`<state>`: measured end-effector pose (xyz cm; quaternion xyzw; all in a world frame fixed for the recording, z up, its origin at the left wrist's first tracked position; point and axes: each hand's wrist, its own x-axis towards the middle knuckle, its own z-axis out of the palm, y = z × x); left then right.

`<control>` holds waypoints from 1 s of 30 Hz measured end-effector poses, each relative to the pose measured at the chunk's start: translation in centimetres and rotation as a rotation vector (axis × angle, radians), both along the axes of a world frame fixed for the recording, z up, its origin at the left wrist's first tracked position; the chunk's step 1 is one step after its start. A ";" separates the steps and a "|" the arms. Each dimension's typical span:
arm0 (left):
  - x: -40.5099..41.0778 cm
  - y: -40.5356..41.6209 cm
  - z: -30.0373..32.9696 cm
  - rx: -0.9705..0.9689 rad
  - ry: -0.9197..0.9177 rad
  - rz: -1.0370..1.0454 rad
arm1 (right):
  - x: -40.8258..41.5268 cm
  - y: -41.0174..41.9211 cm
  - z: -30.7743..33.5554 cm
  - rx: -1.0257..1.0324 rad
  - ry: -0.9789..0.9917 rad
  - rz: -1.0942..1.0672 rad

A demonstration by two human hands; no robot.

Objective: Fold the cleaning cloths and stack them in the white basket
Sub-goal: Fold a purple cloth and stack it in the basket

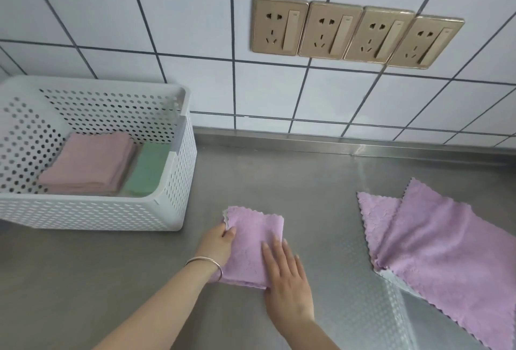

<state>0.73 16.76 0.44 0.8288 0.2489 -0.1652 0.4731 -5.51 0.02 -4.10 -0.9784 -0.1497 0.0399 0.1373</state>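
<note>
A folded lilac cloth lies on the steel counter in front of me. My left hand grips its left edge, thumb on top and fingers curled under the fold. My right hand lies flat on the cloth's right half, fingers straight and pressing down. The white perforated basket stands at the left against the wall. Inside it sit a stack of folded pink cloths and a folded green cloth. Loose lilac cloths, unfolded and overlapping, lie at the right.
The steel counter runs to a tiled wall at the back. A row of gold wall sockets sits above the counter. A silver bangle circles my left wrist.
</note>
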 end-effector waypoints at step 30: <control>-4.3 -2.7 1.2 0.025 0.220 0.211 | 2.9 -0.4 3.5 0.570 0.690 -0.663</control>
